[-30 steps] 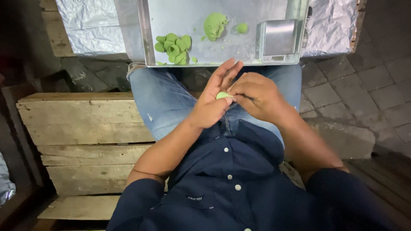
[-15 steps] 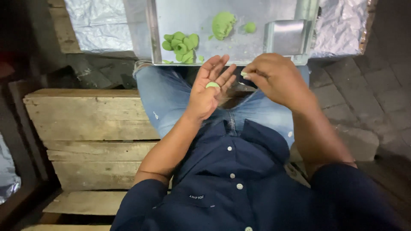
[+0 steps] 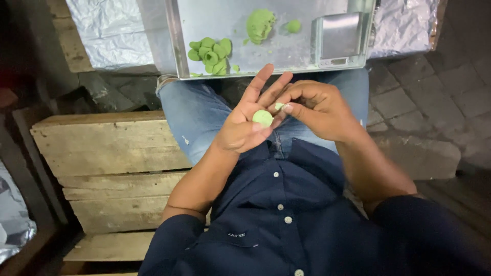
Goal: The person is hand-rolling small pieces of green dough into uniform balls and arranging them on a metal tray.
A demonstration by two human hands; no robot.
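Small green dough ball (image 3: 263,118) resting on open left hand (image 3: 245,122); right hand (image 3: 314,110) pinching a tiny crumb. Shaped pieces (image 3: 210,52) already piled on metal tray (image 3: 225,20); dough lump (image 3: 260,24) still unshaped.

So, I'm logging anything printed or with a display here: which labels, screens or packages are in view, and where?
Small scale: right end of the metal tray, square steel platform, narrow display strip along its near edge; the reading is too small to tell.
Shirt label: on the dark blue shirt's chest pocket, a tiny line of pale stitching.
No packages or signs in view.
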